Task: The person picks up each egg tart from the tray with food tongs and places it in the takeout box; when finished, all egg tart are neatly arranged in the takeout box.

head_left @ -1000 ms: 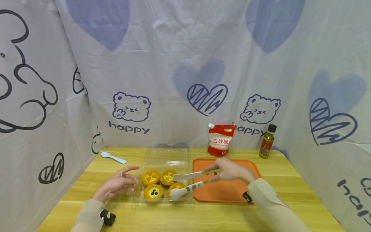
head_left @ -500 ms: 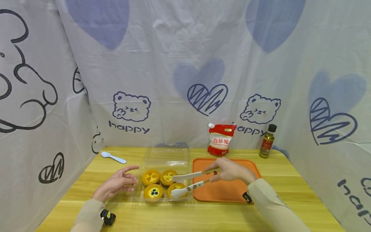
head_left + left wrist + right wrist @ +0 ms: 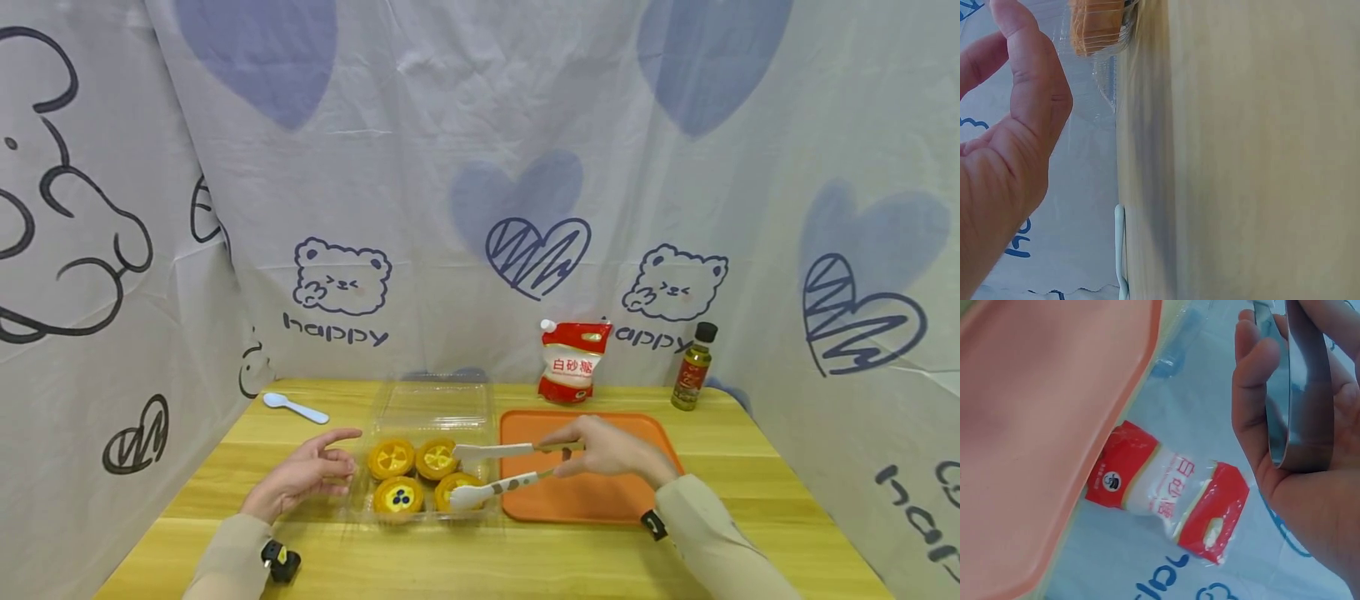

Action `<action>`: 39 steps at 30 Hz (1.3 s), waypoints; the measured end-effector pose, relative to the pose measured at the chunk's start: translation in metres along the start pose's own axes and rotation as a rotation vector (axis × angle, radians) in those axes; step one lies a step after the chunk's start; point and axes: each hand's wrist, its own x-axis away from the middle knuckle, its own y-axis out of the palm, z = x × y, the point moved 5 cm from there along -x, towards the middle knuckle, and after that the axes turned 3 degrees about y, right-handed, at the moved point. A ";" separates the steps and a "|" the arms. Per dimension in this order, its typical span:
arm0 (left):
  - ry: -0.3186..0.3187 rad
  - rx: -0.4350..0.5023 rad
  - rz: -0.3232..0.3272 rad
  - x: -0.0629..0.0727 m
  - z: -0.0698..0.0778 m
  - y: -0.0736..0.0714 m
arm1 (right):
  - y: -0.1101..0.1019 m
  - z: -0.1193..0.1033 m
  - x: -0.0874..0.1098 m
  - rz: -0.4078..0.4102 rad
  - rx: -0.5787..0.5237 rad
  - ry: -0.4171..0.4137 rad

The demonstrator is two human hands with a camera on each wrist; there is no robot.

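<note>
The tongs, gripped by the right hand, had been nudged right; the tarts, lower centre of frame, were apparently left unpinched; nothing was held by the left hand.

The left hand is held with its fingers loosely bent and parted, the uppermost being stretched ahead of the rest. Behind it, the left wrist is bared as far as the cuff of a beige left sleeve, in which the forearm is angled forward and inward. Across from it, the right hand is closed in a grip, its fingers curled and turned toward the left hand. Behind that hand, the right sleeve is slanted diagonally back.
</note>
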 end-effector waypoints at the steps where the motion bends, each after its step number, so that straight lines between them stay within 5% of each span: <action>1: -0.002 0.002 0.000 0.000 0.000 0.000 | 0.000 0.001 0.001 0.009 -0.016 0.002; 21: 0.003 -0.005 -0.011 0.000 0.001 0.001 | 0.009 0.043 0.027 0.204 -0.196 0.037; 34: 0.000 -0.024 0.013 0.002 -0.003 -0.002 | 0.008 0.063 0.042 0.309 -0.207 0.128; 39: 0.014 -0.015 0.007 0.001 -0.002 -0.001 | 0.006 0.071 0.050 0.335 -0.290 0.158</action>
